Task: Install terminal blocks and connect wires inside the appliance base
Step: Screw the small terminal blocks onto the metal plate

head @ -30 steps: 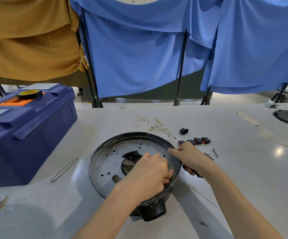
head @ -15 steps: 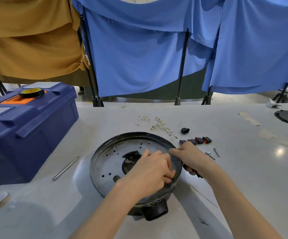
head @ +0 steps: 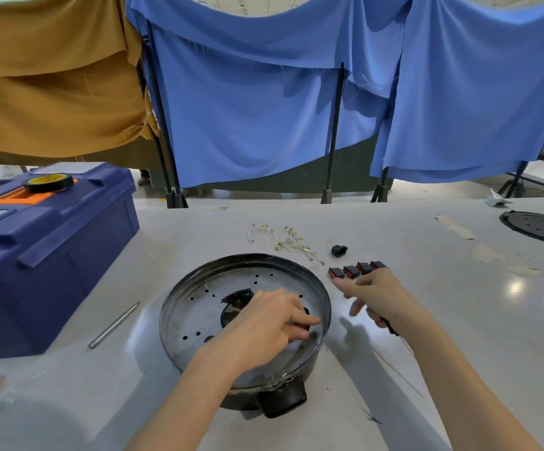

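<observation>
Gleaming round metal appliance base [head: 195, 307], perforated floor, dark central cutout.

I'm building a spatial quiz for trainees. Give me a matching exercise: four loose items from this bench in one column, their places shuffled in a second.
1 tape roll
2 metal rod
3 terminal blocks
4 wires

A on the table, beyond the appliance base
B on top of the blue toolbox
C on the table, between toolbox and base
D just past the right hand

Pairs: 1-B, 2-C, 3-D, 4-A
</observation>
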Motion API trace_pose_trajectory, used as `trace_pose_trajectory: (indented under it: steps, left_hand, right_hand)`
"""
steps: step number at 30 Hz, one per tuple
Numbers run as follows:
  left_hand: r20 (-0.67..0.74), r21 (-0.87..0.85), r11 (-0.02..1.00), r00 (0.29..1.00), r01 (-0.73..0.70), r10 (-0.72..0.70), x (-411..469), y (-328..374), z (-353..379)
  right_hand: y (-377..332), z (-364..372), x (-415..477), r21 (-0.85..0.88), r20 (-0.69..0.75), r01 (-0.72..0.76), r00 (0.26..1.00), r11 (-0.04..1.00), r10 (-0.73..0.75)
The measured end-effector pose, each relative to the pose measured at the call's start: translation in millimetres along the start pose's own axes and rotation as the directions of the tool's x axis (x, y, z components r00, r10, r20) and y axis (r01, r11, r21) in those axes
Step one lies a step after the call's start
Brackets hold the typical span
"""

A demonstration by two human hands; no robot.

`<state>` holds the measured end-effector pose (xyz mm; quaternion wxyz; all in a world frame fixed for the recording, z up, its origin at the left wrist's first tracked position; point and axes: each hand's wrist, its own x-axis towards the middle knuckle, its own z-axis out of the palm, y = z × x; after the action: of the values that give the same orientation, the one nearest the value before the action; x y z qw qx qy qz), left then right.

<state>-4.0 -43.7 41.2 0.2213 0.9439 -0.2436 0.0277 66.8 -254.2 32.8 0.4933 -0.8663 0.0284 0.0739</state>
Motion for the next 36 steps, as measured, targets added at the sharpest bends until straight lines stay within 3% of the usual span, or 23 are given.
trace_pose_trajectory:
  steps: [5, 10, 16, 21, 30, 36]
  left_hand:
    - [-0.013, 0.020, 1.000, 1.000, -0.002, 0.002, -2, 2, 3]
    - [0.036, 0.119, 0.992, 0.999, -0.044, 0.040, -2, 5, 3]
    - [-0.011, 0.038, 0.999, 1.000, -0.020, 0.020, -4, 4, 2]
    - [-0.011, 0.043, 0.999, 1.000, -0.004, 0.005, -3, 5, 1]
    - [-0.022, -0.003, 1.000, 1.000, -0.018, 0.018, -5, 4, 2]
    - [-0.038, 0.018, 1.000, 0.999, 0.012, -0.012, -6, 6, 0]
  right_hand:
    - [20, -21, 13, -0.093, -0.264, -0.105, 0.961, 0.990, 0.078]
    - [34, -32, 22, -0.060, -0.379, -0.171, 0.915, 0.983, 0.136]
    - [33, -34, 25, -0.059, -0.359, -0.173, 0.922, 0.983, 0.141]
    - [25, -27, 25, -0.195, -0.265, -0.184, 0.955, 0.963, 0.129]
    - [24, -18, 25, -0.317, -0.263, -0.185, 0.959, 0.930, 0.101]
    - [10, -11, 6, -0.223, -0.140, -0.099, 0.988, 0.970, 0.069]
